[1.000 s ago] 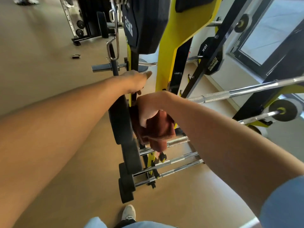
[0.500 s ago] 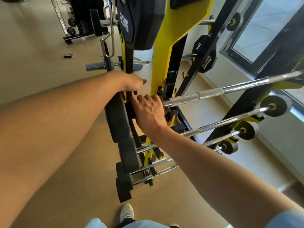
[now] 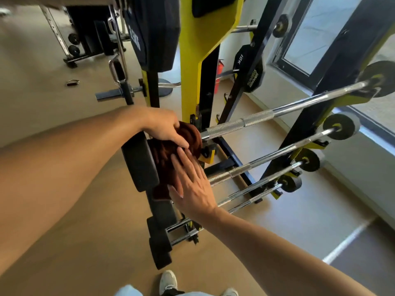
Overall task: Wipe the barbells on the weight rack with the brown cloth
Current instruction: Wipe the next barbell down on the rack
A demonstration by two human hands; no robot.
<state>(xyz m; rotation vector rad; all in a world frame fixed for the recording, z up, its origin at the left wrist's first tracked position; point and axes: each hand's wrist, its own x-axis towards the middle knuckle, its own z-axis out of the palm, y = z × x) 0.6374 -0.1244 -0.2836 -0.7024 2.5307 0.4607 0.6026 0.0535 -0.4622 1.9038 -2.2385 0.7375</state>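
left hand [image 3: 164,127] grips brown cloth [image 3: 171,154] over top barbell [image 3: 245,122] end to wipe | right hand [image 3: 192,184] flat, fingers straight, steadying cloth

You've got five barbells [image 3: 241,124] racked one under another, one brown cloth [image 3: 171,150], two hands [image 3: 164,127] on it, one 10K plate [image 3: 249,68], and two white shoes [image 3: 168,282] down below.

Fuzzy brown cloth [image 3: 171,152], shiny knurled chrome barbell [image 3: 256,118], matt black rubber plate [image 3: 140,161]
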